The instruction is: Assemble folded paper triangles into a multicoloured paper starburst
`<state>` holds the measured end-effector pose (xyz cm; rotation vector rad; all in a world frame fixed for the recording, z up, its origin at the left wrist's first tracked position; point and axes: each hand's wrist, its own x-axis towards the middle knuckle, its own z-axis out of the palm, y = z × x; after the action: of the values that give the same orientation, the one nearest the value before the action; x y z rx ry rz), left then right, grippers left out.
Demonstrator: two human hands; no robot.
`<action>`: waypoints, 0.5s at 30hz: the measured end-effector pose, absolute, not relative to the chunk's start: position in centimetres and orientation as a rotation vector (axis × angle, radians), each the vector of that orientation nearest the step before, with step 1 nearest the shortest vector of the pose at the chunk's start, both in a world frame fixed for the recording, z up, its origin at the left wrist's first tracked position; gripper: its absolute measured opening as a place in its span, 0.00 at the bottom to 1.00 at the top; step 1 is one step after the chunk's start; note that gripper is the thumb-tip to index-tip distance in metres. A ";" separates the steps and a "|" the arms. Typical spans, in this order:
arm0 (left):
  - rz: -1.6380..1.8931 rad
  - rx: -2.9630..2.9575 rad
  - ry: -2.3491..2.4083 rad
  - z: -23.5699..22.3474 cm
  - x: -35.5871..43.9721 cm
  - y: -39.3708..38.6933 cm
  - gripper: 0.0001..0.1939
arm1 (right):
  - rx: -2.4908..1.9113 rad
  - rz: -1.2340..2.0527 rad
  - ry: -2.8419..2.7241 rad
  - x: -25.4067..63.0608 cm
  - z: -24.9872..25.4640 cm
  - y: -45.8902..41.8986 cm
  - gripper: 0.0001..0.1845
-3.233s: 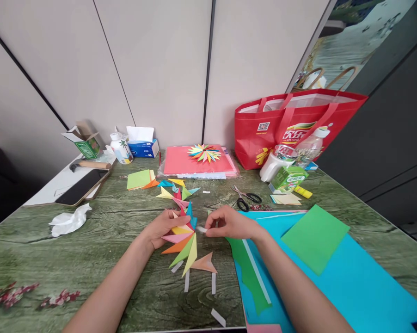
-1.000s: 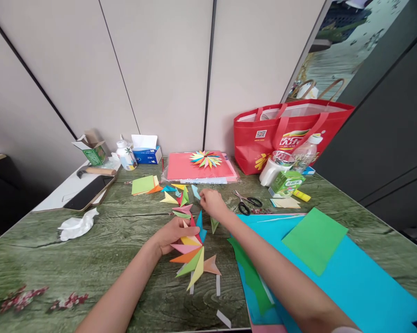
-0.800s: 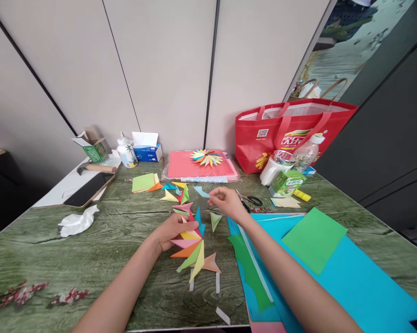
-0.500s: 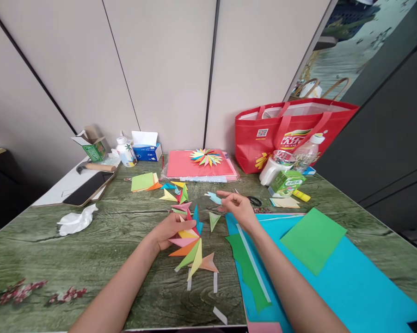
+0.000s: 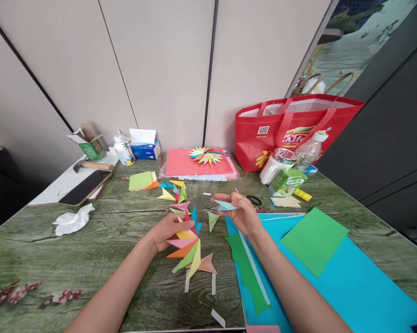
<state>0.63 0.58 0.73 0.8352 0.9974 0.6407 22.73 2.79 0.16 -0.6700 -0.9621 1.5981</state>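
With the origami fan in our left hand as clock centre and twelve pointing away from us, our origami wheel lies at twelve, on the paper packet before the wall panels. We have the tissue box at eleven, the smartphone at ten, a tissue at nine. Paper strips lie around six; around three, a square sheet rests on larger craft sheets. Scissors lie at two, partly behind our right hand; beyond them, the drink carton sits before the shopping bag.
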 end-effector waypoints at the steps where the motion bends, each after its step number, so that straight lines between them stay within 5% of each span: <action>1: 0.639 0.835 1.001 0.6 0.6 0.6 0.14 | -0.656 1.639 -0.937 22.8 0.1 2.8 0.10; 8: 0.649 0.808 1.002 0.7 0.8 0.6 0.14 | -0.776 1.818 -0.629 22.3 -0.7 3.1 0.10; 15: 0.674 0.807 0.993 1.1 0.9 0.5 0.13 | -0.677 1.924 -0.924 22.0 -0.3 2.3 0.15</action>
<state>0.87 0.49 1.07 0.8072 0.9928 0.6736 22.03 2.34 -0.29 -0.6769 -0.9237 1.9243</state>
